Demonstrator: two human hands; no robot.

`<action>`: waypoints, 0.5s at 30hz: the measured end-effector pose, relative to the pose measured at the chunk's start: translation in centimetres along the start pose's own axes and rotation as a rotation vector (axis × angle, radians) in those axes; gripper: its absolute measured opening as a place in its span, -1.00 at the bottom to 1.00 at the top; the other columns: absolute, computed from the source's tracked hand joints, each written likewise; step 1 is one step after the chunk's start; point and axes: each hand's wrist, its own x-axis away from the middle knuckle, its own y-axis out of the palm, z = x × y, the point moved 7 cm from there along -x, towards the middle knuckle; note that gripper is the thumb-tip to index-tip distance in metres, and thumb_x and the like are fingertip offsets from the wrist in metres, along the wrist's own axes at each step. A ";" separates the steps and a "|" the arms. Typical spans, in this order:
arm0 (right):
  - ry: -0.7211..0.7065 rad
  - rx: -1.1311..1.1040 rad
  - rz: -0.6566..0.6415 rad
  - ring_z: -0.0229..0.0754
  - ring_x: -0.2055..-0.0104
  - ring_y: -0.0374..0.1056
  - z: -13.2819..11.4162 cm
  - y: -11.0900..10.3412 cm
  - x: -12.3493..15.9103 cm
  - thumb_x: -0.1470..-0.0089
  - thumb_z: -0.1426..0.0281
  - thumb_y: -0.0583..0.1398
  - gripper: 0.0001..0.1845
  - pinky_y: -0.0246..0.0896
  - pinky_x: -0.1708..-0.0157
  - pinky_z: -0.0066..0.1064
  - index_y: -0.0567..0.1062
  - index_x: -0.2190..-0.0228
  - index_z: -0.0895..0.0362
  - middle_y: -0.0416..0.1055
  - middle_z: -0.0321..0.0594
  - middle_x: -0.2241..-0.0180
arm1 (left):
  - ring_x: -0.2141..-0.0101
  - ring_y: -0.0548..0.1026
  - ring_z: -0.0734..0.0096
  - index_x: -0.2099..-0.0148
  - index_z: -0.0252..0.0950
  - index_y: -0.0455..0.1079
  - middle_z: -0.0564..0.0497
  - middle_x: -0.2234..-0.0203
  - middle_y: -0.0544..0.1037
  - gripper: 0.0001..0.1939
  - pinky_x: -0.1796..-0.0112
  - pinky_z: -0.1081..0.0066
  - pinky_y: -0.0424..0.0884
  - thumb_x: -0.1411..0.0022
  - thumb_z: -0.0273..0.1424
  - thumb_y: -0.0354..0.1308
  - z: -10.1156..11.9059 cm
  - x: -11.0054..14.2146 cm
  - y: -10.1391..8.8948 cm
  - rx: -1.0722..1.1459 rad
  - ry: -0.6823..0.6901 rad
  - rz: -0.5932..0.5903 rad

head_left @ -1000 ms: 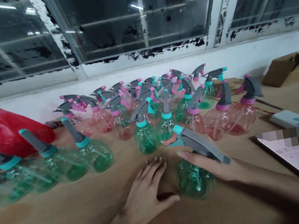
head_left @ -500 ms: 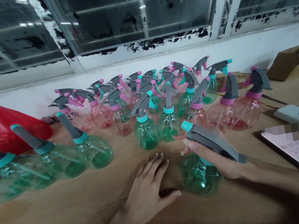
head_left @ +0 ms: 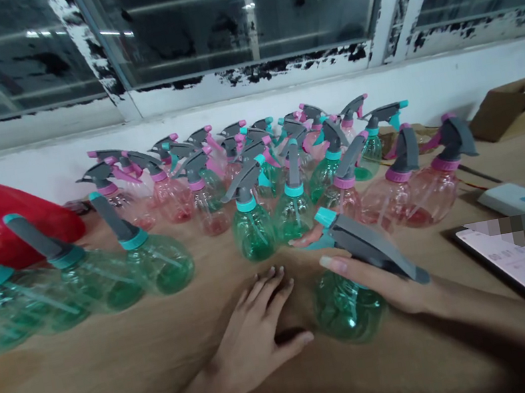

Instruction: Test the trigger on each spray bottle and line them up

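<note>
A green spray bottle point(head_left: 351, 308) with a grey and turquoise spray head stands on the table in front of me. My right hand point(head_left: 383, 277) is around its neck, just below the spray head, with the thumb on the near side and fingertips showing past the trigger. Part of the palm is hidden behind the head. To the left of the bottle, my left hand point(head_left: 258, 329) lies palm down on the wooden table point(head_left: 136, 374), fingers stretched out and holding nothing. Two upright green spray bottles point(head_left: 253, 230) stand just beyond my hands.
Several pink spray bottles point(head_left: 430, 190) and green ones crowd toward the wall. A row of green bottles point(head_left: 166, 267) stands at left, before a red plastic bag point(head_left: 7, 221). At right are a phone point(head_left: 523, 265), a white box-shaped object point(head_left: 517, 198) and an open cardboard box point(head_left: 514, 111).
The right hand's fingers have loosened and straightened around the spray bottle's neck and trigger. The left hand stays flat on the table. The view has shifted slightly.
</note>
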 end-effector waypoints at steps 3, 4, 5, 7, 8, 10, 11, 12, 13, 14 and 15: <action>-0.030 0.012 0.013 -0.14 0.10 0.40 -0.2 -0.1 0.0 -0.06 0.28 0.18 -0.78 0.29 0.07 -0.26 0.46 0.20 0.01 0.50 -0.26 0.19 | -0.18 0.12 0.10 -0.26 -0.33 0.08 -0.16 -0.20 0.17 -0.28 -0.11 0.11 0.09 -0.22 0.03 0.01 0.0 0.0 -0.1 -0.001 0.008 0.015; -0.033 0.015 0.017 -0.14 0.11 0.41 -0.3 -0.1 0.0 -0.06 0.28 0.18 -0.78 0.30 0.08 -0.26 0.46 0.20 0.02 0.50 -0.26 0.20 | -0.18 0.12 0.11 -0.26 -0.34 0.08 -0.16 -0.20 0.17 -0.28 -0.11 0.12 0.10 -0.23 0.02 0.01 0.0 0.0 -0.1 -0.004 0.009 0.017; -0.033 0.016 0.017 -0.14 0.12 0.42 -0.3 -0.1 -0.1 -0.06 0.28 0.18 -0.78 0.32 0.10 -0.27 0.46 0.21 0.02 0.50 -0.26 0.20 | -0.18 0.12 0.11 -0.25 -0.35 0.08 -0.16 -0.20 0.17 -0.29 -0.11 0.12 0.10 -0.23 0.02 0.00 0.0 0.0 -0.1 -0.009 0.011 0.018; -0.029 0.015 0.014 -0.15 0.13 0.42 -0.2 -0.1 -0.1 -0.07 0.28 0.18 -0.79 0.32 0.10 -0.27 0.45 0.21 0.01 0.50 -0.27 0.21 | -0.18 0.12 0.12 -0.25 -0.36 0.09 -0.16 -0.20 0.17 -0.30 -0.11 0.12 0.10 -0.25 0.02 -0.03 0.0 0.1 0.0 -0.018 0.018 0.012; -0.028 0.012 0.011 -0.15 0.11 0.41 -0.2 0.0 -0.1 -0.07 0.29 0.17 -0.79 0.31 0.08 -0.28 0.45 0.20 0.00 0.50 -0.28 0.19 | -0.18 0.12 0.11 -0.25 -0.36 0.10 -0.16 -0.20 0.17 -0.31 -0.11 0.11 0.10 -0.26 0.02 -0.04 0.0 0.1 0.0 -0.022 0.019 0.007; -0.031 0.004 0.008 -0.17 0.08 0.39 -0.1 0.0 0.0 -0.08 0.29 0.17 -0.79 0.27 0.04 -0.29 0.44 0.19 0.00 0.49 -0.29 0.16 | -0.18 0.12 0.11 -0.25 -0.36 0.10 -0.17 -0.20 0.17 -0.32 -0.11 0.11 0.10 -0.27 0.01 -0.04 0.0 0.1 0.0 -0.027 0.017 0.001; -0.031 0.004 0.004 -0.17 0.07 0.38 -0.1 0.0 0.0 -0.09 0.29 0.16 -0.79 0.27 0.03 -0.29 0.44 0.19 0.00 0.48 -0.29 0.16 | -0.18 0.12 0.11 -0.25 -0.36 0.10 -0.17 -0.20 0.17 -0.33 -0.11 0.11 0.09 -0.27 0.00 -0.04 0.0 0.1 0.0 -0.026 0.018 0.001; -0.026 0.007 0.002 -0.17 0.07 0.38 0.0 0.0 0.0 -0.09 0.29 0.16 -0.79 0.27 0.04 -0.29 0.44 0.18 0.00 0.48 -0.29 0.16 | -0.18 0.12 0.11 -0.25 -0.36 0.11 -0.17 -0.20 0.17 -0.33 -0.12 0.11 0.09 -0.27 0.00 -0.03 0.1 0.1 0.0 -0.024 0.019 0.002; -0.021 0.014 0.002 -0.17 0.08 0.39 0.0 0.0 0.0 -0.09 0.29 0.17 -0.79 0.28 0.05 -0.29 0.44 0.19 0.00 0.48 -0.29 0.16 | -0.18 0.11 0.11 -0.24 -0.36 0.11 -0.16 -0.20 0.17 -0.33 -0.12 0.12 0.09 -0.27 -0.01 -0.03 0.1 0.0 -0.1 -0.023 0.021 0.003; -0.015 0.019 0.002 -0.16 0.09 0.39 0.0 -0.1 0.0 -0.08 0.29 0.17 -0.79 0.28 0.06 -0.28 0.44 0.19 0.00 0.48 -0.29 0.17 | -0.18 0.11 0.12 -0.24 -0.36 0.11 -0.16 -0.20 0.18 -0.33 -0.12 0.13 0.10 -0.27 -0.01 -0.03 0.1 0.0 -0.1 -0.022 0.023 0.005; -0.008 0.021 0.002 -0.16 0.09 0.39 0.1 -0.1 0.1 -0.08 0.29 0.17 -0.79 0.29 0.06 -0.28 0.45 0.19 0.00 0.48 -0.29 0.17 | -0.18 0.11 0.12 -0.24 -0.36 0.11 -0.16 -0.20 0.18 -0.34 -0.11 0.13 0.10 -0.27 -0.01 -0.03 0.1 0.0 -0.1 -0.024 0.024 0.004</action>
